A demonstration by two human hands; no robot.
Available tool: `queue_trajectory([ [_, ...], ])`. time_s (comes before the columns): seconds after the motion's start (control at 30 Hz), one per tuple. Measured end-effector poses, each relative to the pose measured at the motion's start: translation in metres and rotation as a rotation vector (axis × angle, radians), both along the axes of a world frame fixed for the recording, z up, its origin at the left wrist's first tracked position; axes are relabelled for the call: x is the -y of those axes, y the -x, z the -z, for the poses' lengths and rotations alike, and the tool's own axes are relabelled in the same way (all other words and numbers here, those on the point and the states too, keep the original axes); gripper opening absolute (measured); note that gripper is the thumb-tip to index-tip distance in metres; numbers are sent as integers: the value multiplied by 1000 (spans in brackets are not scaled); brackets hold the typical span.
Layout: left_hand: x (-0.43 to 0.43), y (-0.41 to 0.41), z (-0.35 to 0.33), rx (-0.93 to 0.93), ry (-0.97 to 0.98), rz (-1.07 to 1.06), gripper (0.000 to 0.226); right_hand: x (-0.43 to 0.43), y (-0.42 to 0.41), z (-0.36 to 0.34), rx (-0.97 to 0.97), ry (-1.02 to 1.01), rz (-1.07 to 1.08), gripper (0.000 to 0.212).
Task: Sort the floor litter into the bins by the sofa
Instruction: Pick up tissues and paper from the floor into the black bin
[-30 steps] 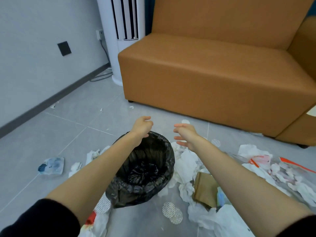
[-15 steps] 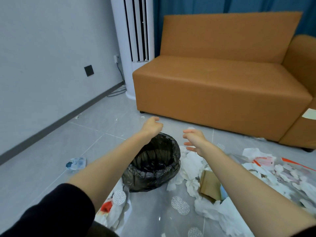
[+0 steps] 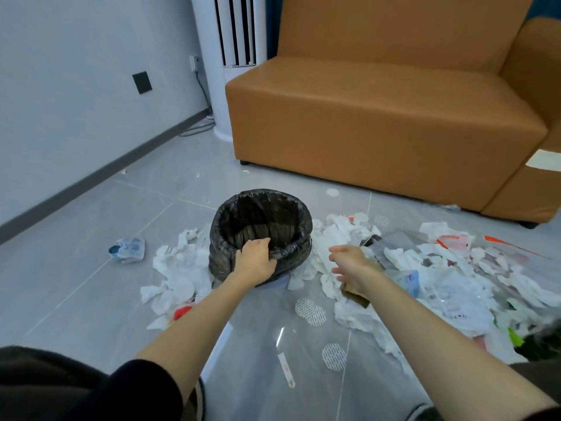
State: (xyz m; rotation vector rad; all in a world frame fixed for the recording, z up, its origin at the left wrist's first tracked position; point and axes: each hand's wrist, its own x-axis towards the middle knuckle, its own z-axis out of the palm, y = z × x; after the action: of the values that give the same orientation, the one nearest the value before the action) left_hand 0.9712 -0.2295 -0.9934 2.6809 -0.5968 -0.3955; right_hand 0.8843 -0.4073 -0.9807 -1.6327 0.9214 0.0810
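Note:
A small bin lined with a black plastic bag (image 3: 285, 208) stands on the grey tile floor in front of the sofa. My left hand (image 3: 256, 259) grips the near rim of the bag, fingers curled over the edge. My right hand (image 3: 349, 259) hovers to the right of the bin with loosely spread fingers, holding nothing, above a brown paper piece (image 3: 355, 294). White crumpled tissues (image 3: 179, 268) lie left of the bin, and a larger heap of tissues and clear plastic wrappers (image 3: 449, 278) spreads to the right.
An orange sofa (image 3: 379, 117) stands behind the bin, and a white tower fan (image 3: 233, 56) with a cable is in the corner. A crumpled blue-white wrapper (image 3: 127, 250) lies alone at left. A clear plastic sheet (image 3: 273, 344) and a white strip (image 3: 286, 369) lie near me.
The view has tipped down and pulled back. My left hand came from the far rim to the near rim of the bag and took hold of it. My right hand stayed open.

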Motion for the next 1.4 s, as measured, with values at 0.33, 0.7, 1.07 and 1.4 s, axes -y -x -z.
queue_trajectory([
  [0.33,-25,-9,57,189,-50,140,49,-9,25,76,-188,-21,-76,23],
  [0.7,-20,23,82,240,210,163,38,-37,103,152,-463,69,-694,27],
  [1.07,-24,47,75,292,144,98,39,-88,147,176,-431,316,-1242,57],
  [1.4,-33,52,72,238,175,121,37,-106,174,191,-483,491,-1397,44],
])
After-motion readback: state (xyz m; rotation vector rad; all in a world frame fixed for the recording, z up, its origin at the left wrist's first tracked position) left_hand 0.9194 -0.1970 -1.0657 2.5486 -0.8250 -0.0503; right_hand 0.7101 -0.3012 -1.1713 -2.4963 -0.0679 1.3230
